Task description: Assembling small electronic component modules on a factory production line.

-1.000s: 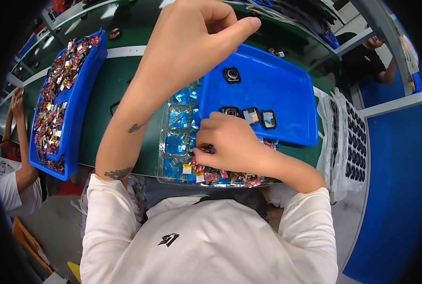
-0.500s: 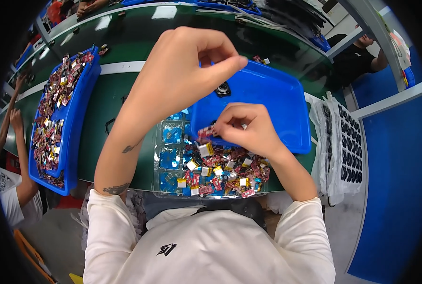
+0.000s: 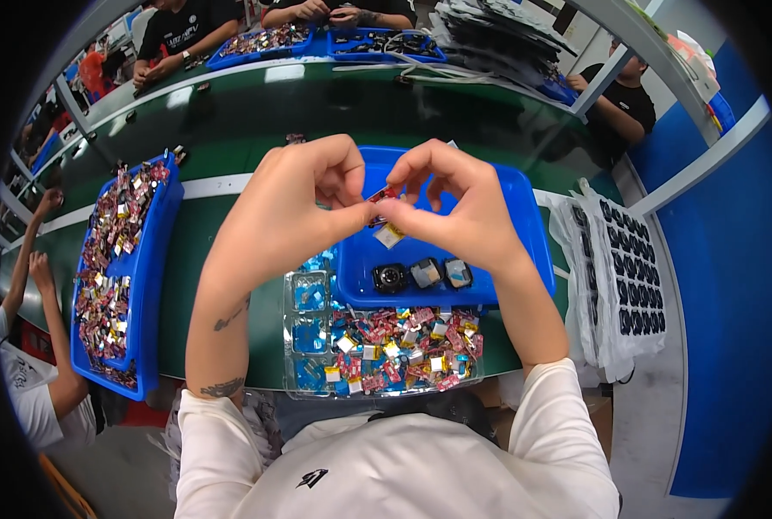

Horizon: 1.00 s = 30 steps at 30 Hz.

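My left hand (image 3: 304, 195) and my right hand (image 3: 464, 203) meet above a blue bin. Between their fingertips they pinch a small red circuit board (image 3: 382, 195), largely covered by the fingers. A silver battery with yellow tape (image 3: 389, 234) hangs below it. In the blue bin (image 3: 524, 251) lie a black watch-like case (image 3: 389, 278) and two others, one with a pale grey face (image 3: 425, 273) and one similar (image 3: 458, 272). Closer to me, a clear plastic tray (image 3: 297, 309) holds a heap of red boards with silver batteries (image 3: 403, 346) over blue pieces.
A long blue bin (image 3: 171, 203) full of boards stands at the left. On the right are white sheets with rows of black parts (image 3: 635, 268). Across the green bench (image 3: 230, 117), co-workers handle parts near more blue bins (image 3: 269, 54). A metal post (image 3: 598, 86) rises at the far right.
My right hand has lifted the circuit board from above the heap. The left hand has come down to meet it at the board. The view has shifted, showing more of the far bench.
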### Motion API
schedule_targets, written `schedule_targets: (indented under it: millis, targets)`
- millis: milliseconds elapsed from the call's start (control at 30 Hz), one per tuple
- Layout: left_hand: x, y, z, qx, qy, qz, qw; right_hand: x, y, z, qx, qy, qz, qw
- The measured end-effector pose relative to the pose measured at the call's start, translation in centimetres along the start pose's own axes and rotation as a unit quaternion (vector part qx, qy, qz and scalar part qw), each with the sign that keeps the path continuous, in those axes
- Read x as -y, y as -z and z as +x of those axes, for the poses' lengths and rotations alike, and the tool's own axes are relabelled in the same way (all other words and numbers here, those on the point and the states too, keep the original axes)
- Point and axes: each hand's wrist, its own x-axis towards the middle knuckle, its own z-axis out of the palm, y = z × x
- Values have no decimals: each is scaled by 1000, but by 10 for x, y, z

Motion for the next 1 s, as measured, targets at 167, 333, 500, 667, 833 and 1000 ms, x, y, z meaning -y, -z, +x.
schedule_targets:
  millis: [167,333,500,667,833,1000]
  targets:
    - [-2,-9,-1,-37,13,7,999,-3,3,0,-13,12,-46,999]
    - [-6,-18,4,-56,-19,4,998,-13,8,-3,-60,47,-47,996]
    - [-4,-21,7,-55,-73,-38,995,-22,15,2,-22,-53,213,975]
    - [4,-15,5,-83,-80,-17,993,-19,18,6,15,-82,255,963]
    - [4,-14,5,-79,-83,-11,993,-20,17,3,72,-83,240,964]
    - [11,-16,7,-145,-143,81,976,-17,17,4,49,-69,239,967]
